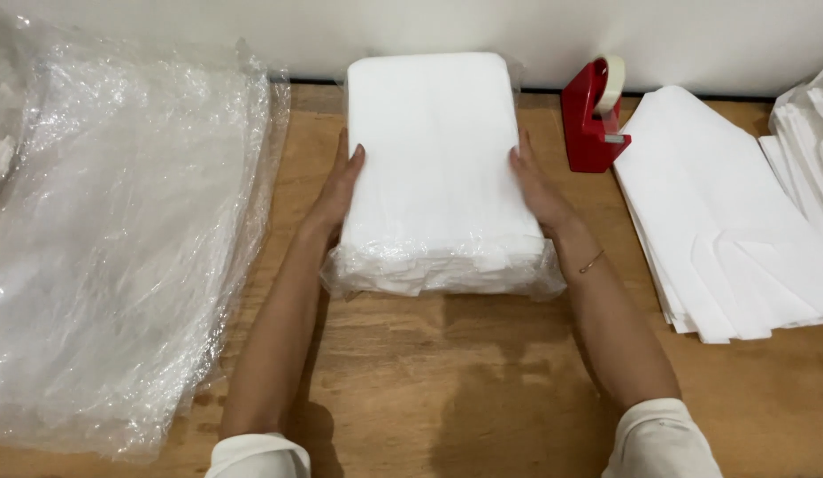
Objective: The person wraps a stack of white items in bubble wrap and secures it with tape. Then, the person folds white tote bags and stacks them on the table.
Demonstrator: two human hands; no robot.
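Observation:
A thick stack of white sheets wrapped in a clear plastic bag (438, 168) lies on the wooden table (447, 381), its far end near the wall. My left hand (341, 186) presses flat against the stack's left side. On the opposite side, my right hand (534, 186) presses in the same way, so the pack sits gripped between both palms. A thin bracelet circles my right wrist. The bag's loose open end bunches at the near edge of the stack.
A large pile of crumpled clear plastic bags (111, 239) covers the table's left part. A red tape dispenser (593, 115) stands right of the pack. Flat white sheets (721, 212) lie stacked at right, more white pieces (810, 133) at the far right.

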